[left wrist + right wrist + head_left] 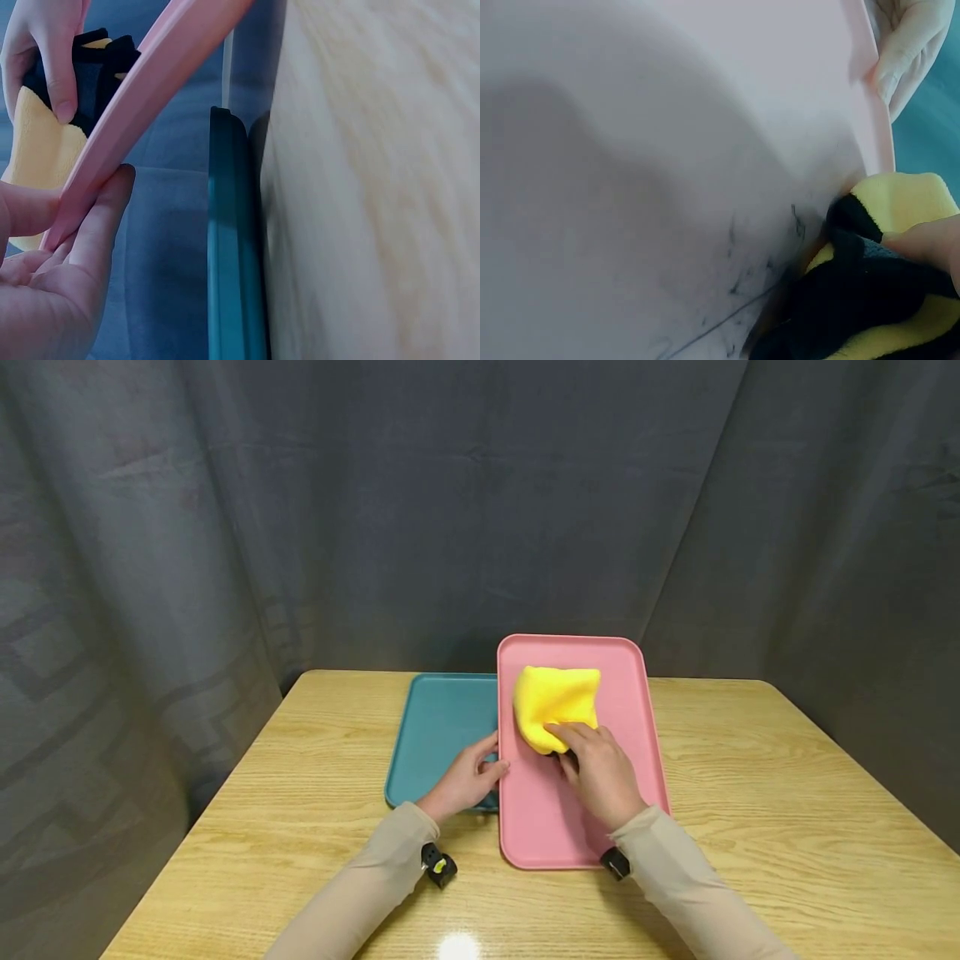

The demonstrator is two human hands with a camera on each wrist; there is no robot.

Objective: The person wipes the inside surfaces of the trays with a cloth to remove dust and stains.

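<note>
Two pale beige fabric sleeves (pixel 360 885) come nearest in the head view, entering from 7 and 5 o'clock over a light wood-grain table (pixel 750 827). Between them stands a pink rectangular tray (pixel 540 827) with a raised rim, its long axis close to 12-to-6. On its upper half sits a bright yellow, soft, bunched cloth (pixel 557 697). The cloth lies at 11 o'clock from the right hand (pixel 600 772), which grips its near edge, and at 2 o'clock from the left hand (pixel 467 777), so the right is the nearer. The left hand holds the tray's 9 o'clock rim. A teal rectangular tray (pixel 442 735) lies at 9 o'clock, partly hidden.

Seen from the left wrist, the pink tray slants toward 1 o'clock, raised from the wood, its rim pinched between the left thumb and fingers. The teal tray appears edge-on, apart from it. At 10 o'clock the right thumb presses the cloth's black portion (pixel 86 82).

From the right wrist, the cloth bunches at 4 o'clock under the right fingers. The key relation is here: dark scribbles (pixel 799 225) and a thin dark line (pixel 724 321) on the pink surface sit just beside the cloth, toward 9 and 8 o'clock.
</note>
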